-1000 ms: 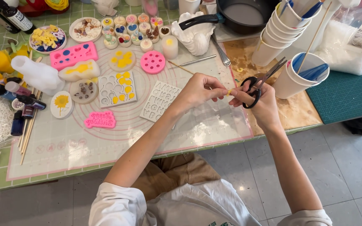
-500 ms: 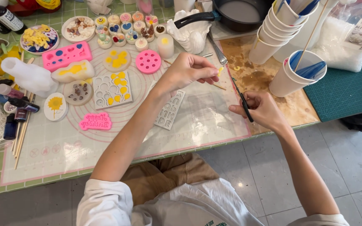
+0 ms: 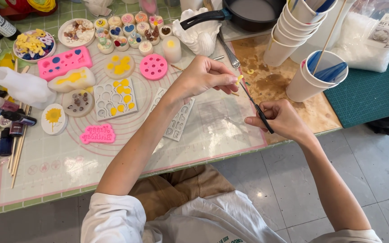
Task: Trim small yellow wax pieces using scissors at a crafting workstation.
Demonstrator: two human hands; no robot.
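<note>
Looking down from the head view, the left hand (image 3: 203,76) pinches a tiny yellow bit (image 3: 240,78) in a tight grip. The right hand (image 3: 281,119), at about 4 o'clock from the left, is clenched around black scissors (image 3: 257,108). Their tips point up and touch the bit. Both hands hover over the counter (image 3: 230,130). A paper cup (image 3: 318,76) stands at 2 o'clock from the right hand. A white letter mold (image 3: 181,121) lies under the left wrist.

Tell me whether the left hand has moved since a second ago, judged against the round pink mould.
Yes. The left hand sat well below and right of the round pink mould before; it has moved up the table and now is nearly level with it, holding a small yellow piece.
</note>
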